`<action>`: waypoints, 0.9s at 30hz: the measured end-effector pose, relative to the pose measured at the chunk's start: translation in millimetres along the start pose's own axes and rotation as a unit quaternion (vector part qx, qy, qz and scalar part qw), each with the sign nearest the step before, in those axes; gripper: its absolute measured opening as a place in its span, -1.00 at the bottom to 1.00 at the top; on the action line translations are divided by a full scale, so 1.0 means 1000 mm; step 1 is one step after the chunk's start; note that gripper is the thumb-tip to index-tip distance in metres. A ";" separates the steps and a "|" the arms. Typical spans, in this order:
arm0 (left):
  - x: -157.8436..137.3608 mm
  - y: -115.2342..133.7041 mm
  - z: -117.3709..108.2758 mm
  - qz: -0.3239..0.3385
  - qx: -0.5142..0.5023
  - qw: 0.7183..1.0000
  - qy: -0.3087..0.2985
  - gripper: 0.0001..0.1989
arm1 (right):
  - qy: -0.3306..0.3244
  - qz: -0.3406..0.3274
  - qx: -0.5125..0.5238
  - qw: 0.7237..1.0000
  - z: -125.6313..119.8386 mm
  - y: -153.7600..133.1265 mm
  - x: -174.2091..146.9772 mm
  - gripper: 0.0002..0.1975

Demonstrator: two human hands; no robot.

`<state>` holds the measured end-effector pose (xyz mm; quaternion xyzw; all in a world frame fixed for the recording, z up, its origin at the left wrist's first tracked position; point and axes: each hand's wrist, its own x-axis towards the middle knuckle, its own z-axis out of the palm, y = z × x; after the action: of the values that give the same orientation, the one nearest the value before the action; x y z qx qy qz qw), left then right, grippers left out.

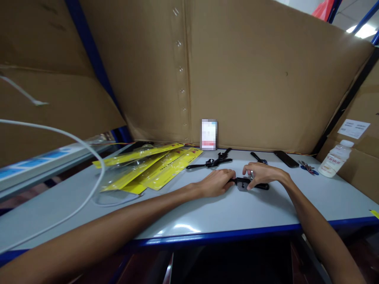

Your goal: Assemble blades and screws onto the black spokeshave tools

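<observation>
A black spokeshave [262,186] with a grey metal blade plate lies at the front middle of the table. My left hand [217,182] is closed around its left handle, most of which the fingers hide. Over the middle of the tool, my right hand [262,173] bends its thumb and fingers about the blade plate and the parts behind it. The right handle sticks out under that hand, not gripped. Behind my left hand are more black spokeshaves [219,159], crossed over each other. Another black tool [259,158] lies beyond my right hand, partly hidden.
Yellow blister packs [166,167] are piled at left on the table [189,215]. A lit phone [209,135] leans on the cardboard wall [266,79]. At right are a flat black object [286,159], small metal items [308,168] and a bottle [334,159]. A white cable [100,173] loops at left.
</observation>
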<state>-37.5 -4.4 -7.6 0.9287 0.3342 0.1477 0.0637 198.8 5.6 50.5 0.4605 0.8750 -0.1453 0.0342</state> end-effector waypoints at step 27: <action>0.000 -0.002 0.002 0.009 0.004 1.000 0.003 -0.90 | 0.022 -0.034 0.016 0.999 0.004 -0.010 0.003 -0.58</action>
<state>-38.6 -2.7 -10.2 0.9314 0.3268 0.1492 0.0579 188.7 1.1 48.4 0.4341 0.8884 -0.1497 0.0026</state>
